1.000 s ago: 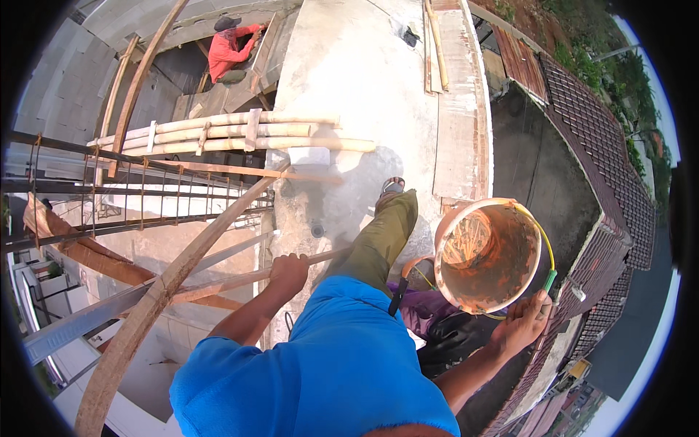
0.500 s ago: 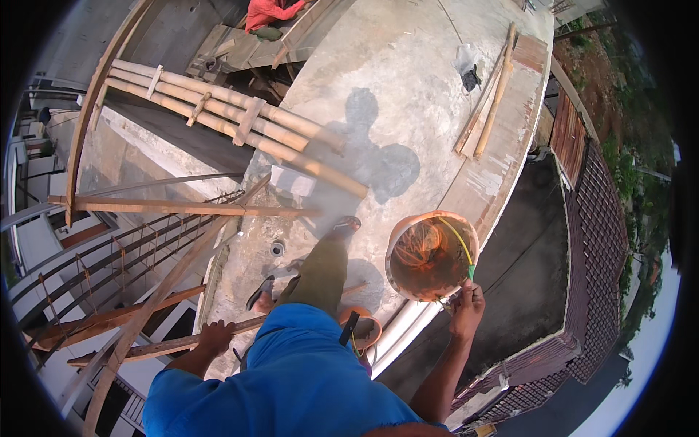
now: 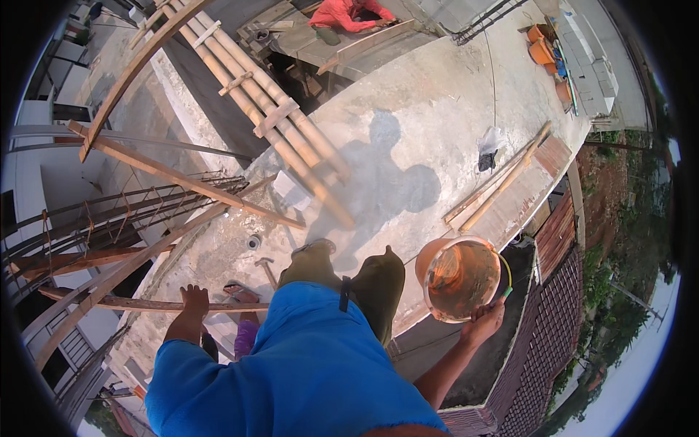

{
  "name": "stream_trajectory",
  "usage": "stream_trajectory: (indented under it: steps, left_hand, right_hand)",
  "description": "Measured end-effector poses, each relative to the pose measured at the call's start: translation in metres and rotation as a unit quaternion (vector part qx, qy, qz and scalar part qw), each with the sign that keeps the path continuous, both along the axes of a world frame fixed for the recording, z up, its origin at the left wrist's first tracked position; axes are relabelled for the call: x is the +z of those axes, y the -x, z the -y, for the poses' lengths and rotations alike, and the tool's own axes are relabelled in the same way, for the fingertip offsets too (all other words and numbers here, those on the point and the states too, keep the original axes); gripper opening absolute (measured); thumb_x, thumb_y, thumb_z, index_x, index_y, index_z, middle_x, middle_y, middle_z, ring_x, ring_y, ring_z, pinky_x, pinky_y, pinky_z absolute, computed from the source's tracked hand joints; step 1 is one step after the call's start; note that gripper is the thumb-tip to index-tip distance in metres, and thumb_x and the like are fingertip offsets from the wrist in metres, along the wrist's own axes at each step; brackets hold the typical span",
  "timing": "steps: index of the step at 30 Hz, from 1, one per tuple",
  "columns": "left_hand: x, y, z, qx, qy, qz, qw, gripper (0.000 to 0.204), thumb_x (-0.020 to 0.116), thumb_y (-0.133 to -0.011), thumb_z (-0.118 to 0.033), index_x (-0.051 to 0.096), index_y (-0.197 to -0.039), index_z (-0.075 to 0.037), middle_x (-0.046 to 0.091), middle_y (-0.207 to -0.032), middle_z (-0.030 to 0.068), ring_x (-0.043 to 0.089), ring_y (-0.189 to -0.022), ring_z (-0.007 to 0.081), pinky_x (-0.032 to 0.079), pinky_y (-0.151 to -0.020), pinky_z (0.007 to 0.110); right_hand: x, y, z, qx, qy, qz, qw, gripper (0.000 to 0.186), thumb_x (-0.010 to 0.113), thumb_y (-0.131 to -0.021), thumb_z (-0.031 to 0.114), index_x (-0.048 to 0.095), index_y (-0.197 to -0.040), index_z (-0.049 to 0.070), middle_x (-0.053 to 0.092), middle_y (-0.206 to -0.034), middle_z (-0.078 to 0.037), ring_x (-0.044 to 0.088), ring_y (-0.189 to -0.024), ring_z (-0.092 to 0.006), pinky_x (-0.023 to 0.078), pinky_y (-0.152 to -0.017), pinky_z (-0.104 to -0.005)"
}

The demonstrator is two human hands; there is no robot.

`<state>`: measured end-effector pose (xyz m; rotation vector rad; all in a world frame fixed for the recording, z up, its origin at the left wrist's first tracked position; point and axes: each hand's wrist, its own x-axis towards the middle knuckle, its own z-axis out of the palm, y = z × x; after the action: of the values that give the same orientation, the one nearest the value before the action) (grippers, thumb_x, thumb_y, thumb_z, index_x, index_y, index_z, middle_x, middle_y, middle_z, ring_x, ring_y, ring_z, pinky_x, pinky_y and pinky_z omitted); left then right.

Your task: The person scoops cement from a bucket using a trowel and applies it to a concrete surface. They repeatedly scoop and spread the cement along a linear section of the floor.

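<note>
My right hand [image 3: 484, 322] is closed on an orange bucket [image 3: 466, 280] at its right side, by the green grip of its yellow-green handle. The bucket is tilted so that its mouth faces me, and dried, muddy residue coats its inner wall. On the left, my left hand [image 3: 194, 298] is closed over a wooden beam [image 3: 145, 302] that runs sideways at about waist height. Its thumb side is partly hidden. Beyond the beam, a hammer [image 3: 266, 271] lies on the concrete near a sandaled foot [image 3: 240, 293] and a purple trouser leg.
A bamboo pole ladder [image 3: 247, 95] slants over the concrete slab [image 3: 451, 95]. Rebar [image 3: 131, 211] and crossing planks [image 3: 182, 182] stand at left. Planks [image 3: 502, 182] line the right edge, above a tiled roof [image 3: 542, 328]. Another person [image 3: 353, 16] in red crouches far ahead. Orange buckets [image 3: 540, 51] stand far right.
My view has turned and shows more of the slab ahead. The bucket has moved right and slightly down in my right hand. My left hand stays on the beam; a smaller bucket has left view.
</note>
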<state>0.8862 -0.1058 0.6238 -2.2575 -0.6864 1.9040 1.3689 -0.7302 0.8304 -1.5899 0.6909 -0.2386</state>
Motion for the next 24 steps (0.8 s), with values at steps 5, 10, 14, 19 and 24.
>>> stream_trajectory:
  steps: [5,10,14,19,24]
  left_hand:
    - [-0.014,-0.143,0.071,0.143,0.005,0.184,0.972,0.039,0.065,-0.103,-0.041,0.075,-0.121,-0.008,0.073,-0.127,0.0155,0.069,-0.122,0.036,0.054,-0.103,0.056]
    - [-0.044,-0.229,0.149,0.304,0.046,0.202,0.93,0.046,0.059,-0.105,-0.046,0.077,-0.112,-0.004,0.076,-0.12,0.022,0.071,-0.117,0.0421,0.054,-0.103,0.054]
    - [-0.098,-0.274,0.219,0.425,0.011,0.238,0.873,0.047,0.06,-0.106,-0.048,0.077,-0.108,-0.005,0.076,-0.12,0.0246,0.072,-0.116,0.0426,0.056,-0.1,0.051]
    - [-0.147,-0.405,0.205,0.493,0.057,0.272,0.824,0.038,0.071,-0.102,-0.043,0.076,-0.109,-0.006,0.079,-0.108,0.0217,0.076,-0.105,0.0404,0.06,-0.09,0.049]
    - [-0.234,-0.521,0.14,0.599,0.044,0.331,0.727,0.03,0.07,-0.105,-0.033,0.074,-0.108,-0.003,0.078,-0.105,0.0183,0.078,-0.094,0.0339,0.061,-0.085,0.043]
  right_hand:
    - [-0.032,-0.133,-0.056,0.124,-0.057,-0.016,0.991,0.03,0.062,-0.113,0.028,0.051,-0.087,0.018,0.039,-0.067,0.01,0.028,-0.05,-0.0008,0.022,-0.044,-0.0239]
    - [-0.113,-0.279,-0.107,0.224,-0.091,-0.098,0.965,0.026,0.065,-0.111,0.028,0.055,-0.089,0.017,0.042,-0.068,0.01,0.031,-0.052,-0.0008,0.024,-0.047,-0.0247]
    - [-0.188,-0.395,-0.156,0.344,-0.077,-0.128,0.927,0.025,0.067,-0.111,0.027,0.056,-0.091,0.017,0.046,-0.071,0.009,0.036,-0.059,-0.001,0.03,-0.053,-0.0238]
    - [-0.265,-0.495,-0.207,0.44,-0.046,-0.177,0.879,0.014,0.064,-0.112,0.021,0.06,-0.1,0.015,0.043,-0.078,0.009,0.035,-0.065,-0.0013,0.031,-0.058,-0.0235]
    - [-0.363,-0.548,-0.278,0.492,-0.068,-0.205,0.844,0.022,0.061,-0.112,0.013,0.052,-0.092,0.015,0.038,-0.075,0.008,0.031,-0.065,-0.0022,0.031,-0.062,-0.0232]
